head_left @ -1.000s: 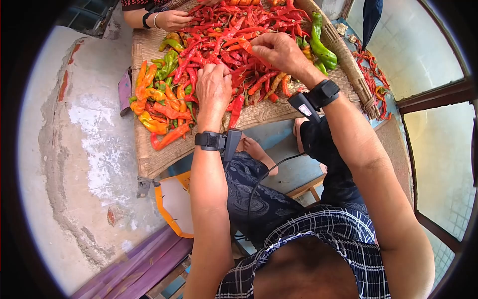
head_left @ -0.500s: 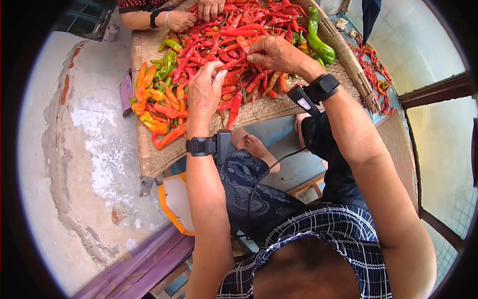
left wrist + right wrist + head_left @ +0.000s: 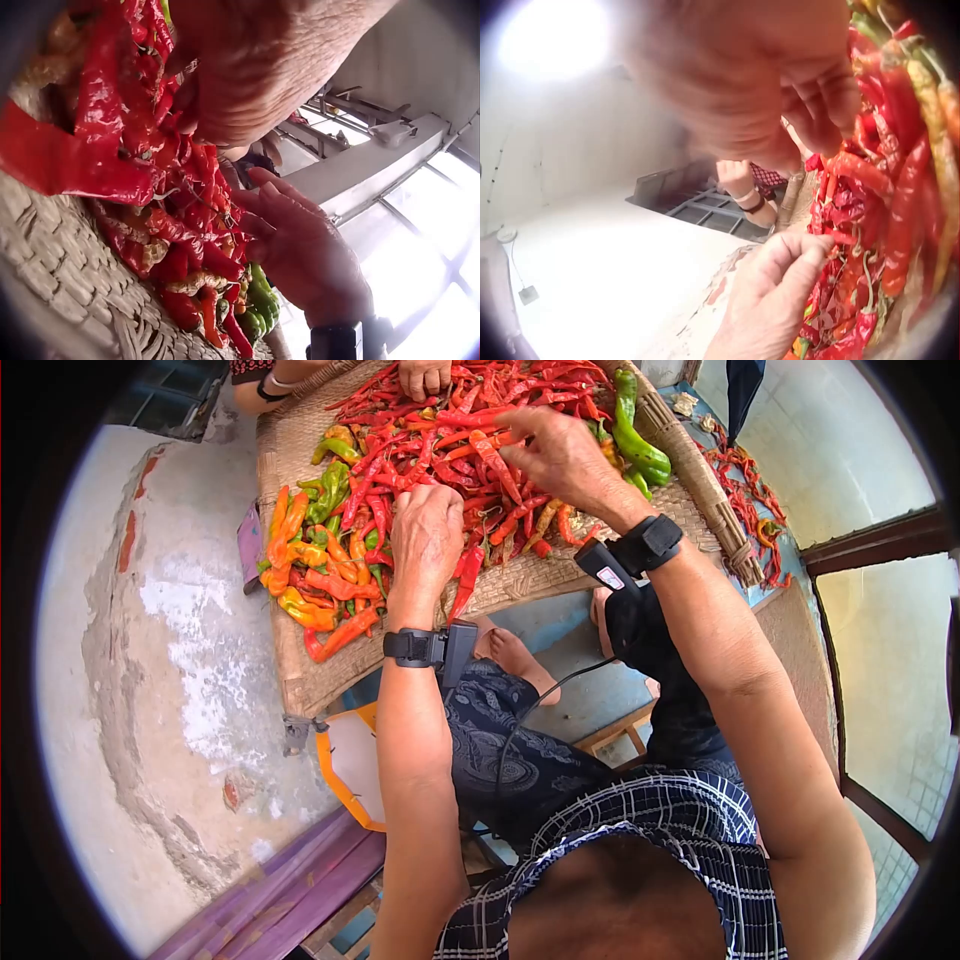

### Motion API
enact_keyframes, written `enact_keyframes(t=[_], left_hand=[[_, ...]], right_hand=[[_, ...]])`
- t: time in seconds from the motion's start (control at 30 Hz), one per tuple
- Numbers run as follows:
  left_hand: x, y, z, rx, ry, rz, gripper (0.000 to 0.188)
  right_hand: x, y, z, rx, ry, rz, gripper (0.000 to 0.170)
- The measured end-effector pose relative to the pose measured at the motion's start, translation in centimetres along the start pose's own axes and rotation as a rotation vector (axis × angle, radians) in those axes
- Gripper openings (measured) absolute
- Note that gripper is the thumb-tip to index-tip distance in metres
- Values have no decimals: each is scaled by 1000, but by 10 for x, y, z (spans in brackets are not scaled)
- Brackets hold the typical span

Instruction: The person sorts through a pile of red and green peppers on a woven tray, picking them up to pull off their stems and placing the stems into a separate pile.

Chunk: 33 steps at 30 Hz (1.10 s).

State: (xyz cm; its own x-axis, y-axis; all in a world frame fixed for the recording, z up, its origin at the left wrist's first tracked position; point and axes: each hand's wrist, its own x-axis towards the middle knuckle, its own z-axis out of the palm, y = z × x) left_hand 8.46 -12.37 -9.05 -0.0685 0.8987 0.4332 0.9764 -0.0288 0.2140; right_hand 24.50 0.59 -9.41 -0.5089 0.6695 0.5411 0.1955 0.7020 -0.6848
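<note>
Red peppers (image 3: 500, 470) lie in a wide heap on a woven tray (image 3: 330, 685). The left hand (image 3: 428, 545) is over the near edge of the heap; in the right wrist view its thumb and fingertips (image 3: 821, 244) pinch the end of a small red pepper (image 3: 843, 237). Just above the heap, farther right, the right hand (image 3: 570, 460) has its fingers apart, holding nothing visible. The left wrist view also shows the right hand (image 3: 304, 251) with spread fingers. Orange peppers (image 3: 290, 525) and green ones (image 3: 325, 490) lie along the tray's left side.
Another person's hand (image 3: 425, 377) touches the far side of the heap; their other arm (image 3: 262, 395) is at the tray's far left corner. Large green peppers (image 3: 640, 445) lie by the right rim. More red peppers (image 3: 745, 510) are beyond it, near the window (image 3: 880, 660).
The hands have moved apart from a red pepper that was between them; the right hand has let go and risen slightly. The left hand shifted right. The other person's left-side hand withdrew from the heap.
</note>
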Motion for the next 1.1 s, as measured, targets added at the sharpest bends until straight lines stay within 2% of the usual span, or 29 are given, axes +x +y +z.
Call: enact_keyframes(t=[0.03,0.07,0.1,0.13,0.17,0.2,0.3,0.4,0.43,0.5,0.53,0.6,0.7,0.77,0.83,0.9,1.0,1.03,1.1], left_hand=[[0,2,-1,-1,-5,3,7],[0,4,-2,-61,-40,-68,8],[0,5,-3,-120,-75,-140,8],[-2,3,-2,-117,-77,-139,8],[-6,1,0,-62,-102,-56,11],[-7,0,0,-7,-127,28,14],[-9,-1,3,68,-170,38,17],[-5,3,0,77,-167,-33,16],[-4,3,0,77,-166,-33,16],[0,6,-1,-77,31,-108,14],[0,7,-2,-99,60,-94,13],[0,11,-2,-128,51,-102,14],[0,15,-3,-130,38,-99,17],[0,17,-6,-217,55,-150,18],[1,14,-12,-200,86,-150,17],[1,11,-20,-181,81,-147,15],[-5,0,-26,-198,103,-192,11],[-8,-3,-28,-219,97,-224,10],[-13,-4,-31,-191,62,-239,8]], right_hand=[[-3,-9,2,148,-188,106,29],[-4,-15,4,177,-280,125,27],[-5,-14,8,179,-277,127,27],[-6,-13,13,44,-334,60,30],[-7,-12,16,-93,-389,-8,34],[-9,-14,15,-86,-363,-27,32],[-8,-14,9,-104,-389,6,32],[-10,-9,9,-157,-433,-46,33],[-11,-7,11,-158,-433,-46,33],[-11,-7,13,-17,-422,-74,31],[-11,-9,13,-17,-422,-73,31],[-9,-12,18,183,-370,-63,26],[-4,-17,25,260,-264,17,22],[-1,-18,20,254,-236,-2,20],[5,-13,12,222,-227,63,17],[9,-6,6,227,-120,32,17],[18,18,-2,301,10,162,19],[18,21,-8,385,8,303,26],[34,40,-62,778,-335,590,53]])
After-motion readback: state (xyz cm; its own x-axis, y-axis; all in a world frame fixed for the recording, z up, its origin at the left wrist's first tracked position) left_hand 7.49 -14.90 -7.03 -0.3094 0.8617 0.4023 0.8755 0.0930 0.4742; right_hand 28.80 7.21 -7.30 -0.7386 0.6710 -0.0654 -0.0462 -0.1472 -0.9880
